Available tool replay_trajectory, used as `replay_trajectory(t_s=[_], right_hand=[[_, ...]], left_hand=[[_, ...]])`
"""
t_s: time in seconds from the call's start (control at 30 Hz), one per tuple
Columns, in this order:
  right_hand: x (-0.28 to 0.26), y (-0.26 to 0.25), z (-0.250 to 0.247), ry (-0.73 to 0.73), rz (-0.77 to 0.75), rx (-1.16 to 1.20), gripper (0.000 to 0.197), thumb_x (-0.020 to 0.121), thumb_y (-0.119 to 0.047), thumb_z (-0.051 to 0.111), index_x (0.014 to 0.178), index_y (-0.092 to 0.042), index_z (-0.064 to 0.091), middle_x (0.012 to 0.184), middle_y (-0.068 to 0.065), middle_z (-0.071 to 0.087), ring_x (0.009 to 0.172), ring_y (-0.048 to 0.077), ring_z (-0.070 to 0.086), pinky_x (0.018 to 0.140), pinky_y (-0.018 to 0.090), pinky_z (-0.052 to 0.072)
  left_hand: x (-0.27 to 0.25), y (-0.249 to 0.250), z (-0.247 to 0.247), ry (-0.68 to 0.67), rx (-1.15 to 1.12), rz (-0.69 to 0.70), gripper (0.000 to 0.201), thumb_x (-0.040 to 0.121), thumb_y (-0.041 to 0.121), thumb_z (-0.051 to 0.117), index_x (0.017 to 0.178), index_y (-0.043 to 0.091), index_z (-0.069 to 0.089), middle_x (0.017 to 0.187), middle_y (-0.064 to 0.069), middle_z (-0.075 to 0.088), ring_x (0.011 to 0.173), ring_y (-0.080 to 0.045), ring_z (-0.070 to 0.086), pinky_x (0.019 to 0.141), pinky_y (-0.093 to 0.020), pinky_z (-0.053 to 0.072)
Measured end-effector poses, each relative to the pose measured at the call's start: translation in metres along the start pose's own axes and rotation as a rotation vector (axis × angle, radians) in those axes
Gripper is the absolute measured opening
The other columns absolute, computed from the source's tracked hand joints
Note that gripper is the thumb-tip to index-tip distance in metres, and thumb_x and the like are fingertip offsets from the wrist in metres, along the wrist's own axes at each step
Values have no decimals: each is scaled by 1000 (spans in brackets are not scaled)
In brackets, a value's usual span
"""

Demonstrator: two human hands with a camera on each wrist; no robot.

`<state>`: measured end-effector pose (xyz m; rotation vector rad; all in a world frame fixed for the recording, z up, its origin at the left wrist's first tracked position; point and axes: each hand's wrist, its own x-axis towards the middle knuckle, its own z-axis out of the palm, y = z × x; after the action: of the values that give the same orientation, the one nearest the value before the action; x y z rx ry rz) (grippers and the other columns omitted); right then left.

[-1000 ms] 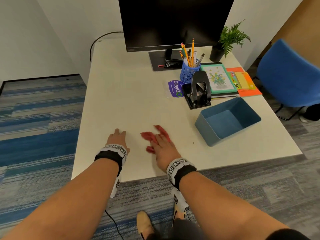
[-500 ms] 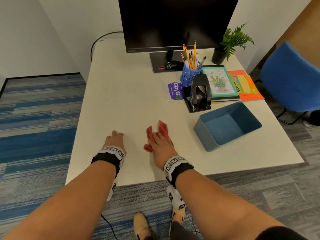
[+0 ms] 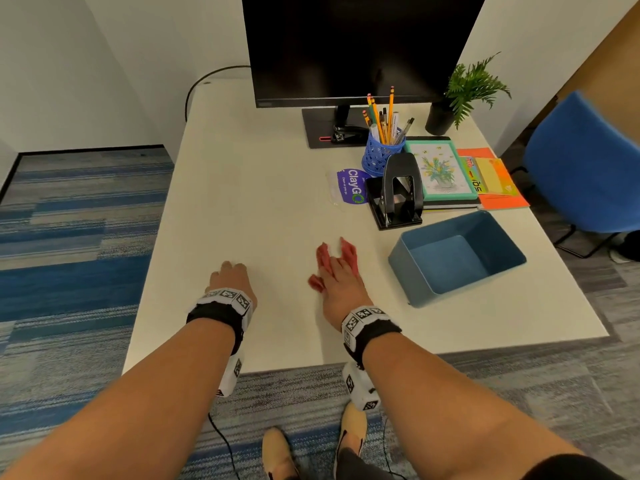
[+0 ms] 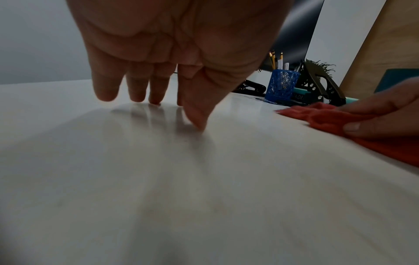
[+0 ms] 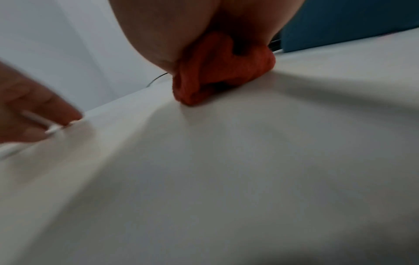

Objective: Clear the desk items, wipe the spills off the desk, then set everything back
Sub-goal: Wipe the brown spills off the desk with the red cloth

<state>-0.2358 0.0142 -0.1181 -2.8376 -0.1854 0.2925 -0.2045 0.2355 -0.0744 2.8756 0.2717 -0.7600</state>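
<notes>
A: Head view: a white desk (image 3: 263, 188) is seen from above, with the right hand (image 3: 341, 282) laid flat on a red cloth (image 3: 323, 259) near the front edge. The cloth is pressed against the desktop under the palm and fingers, and its folds are shown poking out past the fingertips and beside the thumb.

B: How is the cloth held?

A: From the left wrist view, the thumb is seen lying over the cloth's edge with the fingers stretched across the top. In the right wrist view the cloth (image 5: 217, 71) is bunched beneath the hand and touches the desk. Whether it is pinched or merely pressed down cannot be told.

B: And the left hand (image 3: 230, 280)?

A: It is propped on the desk just beside the right hand, apart from the cloth. Its fingers (image 4: 136, 89) are extended downward, slightly spread, with the tips touching the surface. Nothing is held in it.

B: What is gathered on the far right side?

A: An open blue bin (image 3: 457, 258) is set to the right of the cloth. Behind it a black hole punch (image 3: 396, 190) is placed, with a purple sticker (image 3: 349, 185) on its left and a blue mesh pencil cup (image 3: 381, 154) behind. A stack of books and coloured folders (image 3: 464, 174) is laid to the right of the punch. A stapler (image 3: 348, 133) is rested on the base of a dark monitor (image 3: 353, 46), and a potted plant (image 3: 460, 95) is stood in the corner.
</notes>
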Motion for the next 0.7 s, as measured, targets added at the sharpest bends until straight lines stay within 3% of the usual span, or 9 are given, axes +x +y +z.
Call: replay_trajectory(t_s=[0.07,0.13,0.23,0.3,0.37,0.43,0.5,0.6,0.7], right_hand=[[1,23,-5,49,124,38,62,91,-34,36,151,-28,21,159,-1,14,148,23,8,120,45,15],[5,44,-18,55,312,18,62,87,-23,46,147,-24,30,156,6,20,147,27,6,119,48,17],[15,57,-36,67,511,-20,67,87,-20,48,150,-18,24,156,13,17,146,30,7,120,47,8],[25,47,-48,14,638,17,73,86,-16,49,152,-13,18,158,13,11,147,30,7,119,48,10],[33,32,-46,-6,584,8,79,83,-13,51,152,-10,14,156,12,14,145,30,12,117,49,18],[35,21,-33,-2,336,-10,86,79,-11,51,153,-9,7,151,10,19,143,29,18,117,47,24],[32,24,-25,-39,164,-1,84,80,-11,47,154,-10,7,154,8,15,145,27,15,119,44,18],[38,38,-31,42,259,-30,72,84,-14,46,151,-11,22,156,11,16,147,28,9,122,41,6],[49,31,-41,-10,427,-68,73,84,-15,47,152,-11,19,157,13,12,148,29,5,121,43,4]], left_hand=[[1,3,1,37,-13,-3,58,86,17,55,140,14,35,148,-9,29,135,-29,32,111,-41,34],[4,7,1,57,-37,5,61,89,25,57,143,14,32,154,-8,21,140,-28,26,113,-41,31],[9,11,-1,34,-32,20,70,89,34,58,148,16,25,159,-7,7,143,-28,20,114,-42,30],[14,13,-2,18,10,21,75,86,39,61,148,17,24,159,-6,4,142,-29,21,112,-43,33],[18,15,-3,3,43,18,79,83,40,64,147,18,23,158,-6,4,142,-31,20,110,-44,35],[23,17,-4,-6,54,24,83,81,38,67,147,19,21,158,-5,2,143,-32,16,111,-46,34],[28,20,-6,-27,53,27,86,79,35,70,147,19,20,158,-5,3,143,-34,14,111,-47,33],[32,24,-9,-39,55,24,83,76,30,72,144,17,26,153,-7,13,139,-35,22,107,-46,39],[33,26,-8,-29,62,6,83,75,26,72,143,17,27,153,-7,14,137,-34,24,105,-45,41]])
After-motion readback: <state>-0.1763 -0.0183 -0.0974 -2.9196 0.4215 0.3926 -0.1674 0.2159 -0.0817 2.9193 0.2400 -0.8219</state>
